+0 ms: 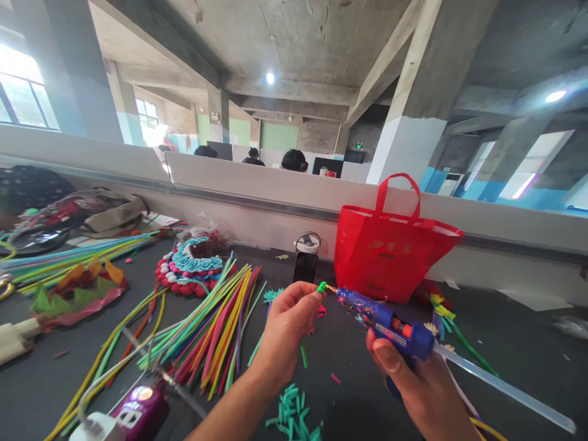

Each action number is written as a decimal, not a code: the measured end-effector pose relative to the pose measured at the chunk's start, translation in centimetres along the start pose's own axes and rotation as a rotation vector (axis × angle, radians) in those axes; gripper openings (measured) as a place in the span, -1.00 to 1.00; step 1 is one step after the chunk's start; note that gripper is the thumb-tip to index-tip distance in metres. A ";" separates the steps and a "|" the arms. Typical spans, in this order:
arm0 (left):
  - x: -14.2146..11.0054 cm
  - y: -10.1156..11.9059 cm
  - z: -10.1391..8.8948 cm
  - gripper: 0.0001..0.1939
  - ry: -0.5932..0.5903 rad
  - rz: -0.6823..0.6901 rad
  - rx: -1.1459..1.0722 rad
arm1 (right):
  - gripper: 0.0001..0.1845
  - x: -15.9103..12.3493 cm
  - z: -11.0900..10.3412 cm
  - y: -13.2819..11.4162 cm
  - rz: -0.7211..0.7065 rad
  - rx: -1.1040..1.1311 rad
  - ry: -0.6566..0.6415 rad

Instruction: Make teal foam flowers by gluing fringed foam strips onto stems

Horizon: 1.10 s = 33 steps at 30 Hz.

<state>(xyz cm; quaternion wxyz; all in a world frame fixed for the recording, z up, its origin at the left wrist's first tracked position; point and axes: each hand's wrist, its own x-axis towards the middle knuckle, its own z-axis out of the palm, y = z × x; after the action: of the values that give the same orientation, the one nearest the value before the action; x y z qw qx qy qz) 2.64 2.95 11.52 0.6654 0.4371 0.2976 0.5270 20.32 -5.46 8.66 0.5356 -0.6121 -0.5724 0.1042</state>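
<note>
A small green piece of pipe cleaner [321,286] is pinched between the thumb and fingers of my left hand [290,321]. My right hand [413,383] grips a blue hot glue gun [381,318] by its handle, with a long clear glue stick [509,387] sticking out of the back. The gun's nozzle points left and is at or very near the green piece; whether they touch I cannot tell. Below my hands lies a pile of short teal pipe cleaner pieces [294,411]. To the left of my left hand spreads a bundle of many-coloured pipe cleaners [215,343].
A red tote bag [390,251] stands at the back, beside a phone [305,267] propped against a white-lidded container. Further left are blue flower wreaths [195,260], a leaf crown [80,297] and a purple power strip [142,407] with a cable. A low partition [257,190] runs behind.
</note>
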 end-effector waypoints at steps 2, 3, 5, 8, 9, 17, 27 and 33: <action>0.0 -0.1 -0.1 -0.82 -0.004 -0.001 -0.004 | -0.45 0.0 0.1 0.2 -0.001 0.016 0.004; 0.0 -0.1 -0.1 -0.81 -0.007 -0.002 -0.007 | -0.44 -0.1 0.1 0.2 0.006 0.024 0.002; 0.0 -0.2 -0.1 -0.81 -0.010 -0.002 -0.005 | -0.45 -0.1 0.2 0.3 0.028 0.024 -0.009; 0.0 -0.1 -0.1 -0.81 -0.007 -0.001 0.005 | -0.46 0.0 0.0 0.1 0.008 -0.022 0.001; 0.0 -0.1 -0.1 -0.81 -0.004 -0.003 0.006 | -0.47 0.1 0.0 0.1 -0.007 -0.039 0.005; 0.0 0.1 0.0 -0.80 -0.005 -0.005 -0.007 | -0.43 -0.3 0.0 0.5 -0.010 -0.118 0.014; -0.1 0.3 0.1 -0.81 0.002 -0.005 -0.002 | -0.48 -0.2 0.1 0.7 -0.064 -0.129 0.040; -0.1 0.4 0.2 -0.80 0.020 0.000 0.002 | -0.42 -0.1 0.0 0.4 -0.067 -0.170 0.047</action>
<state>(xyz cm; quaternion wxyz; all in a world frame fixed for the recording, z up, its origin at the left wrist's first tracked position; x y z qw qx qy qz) 2.57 2.79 11.92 0.6620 0.4326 0.3048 0.5308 20.56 -5.48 8.29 0.4981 -0.6381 -0.5867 0.0231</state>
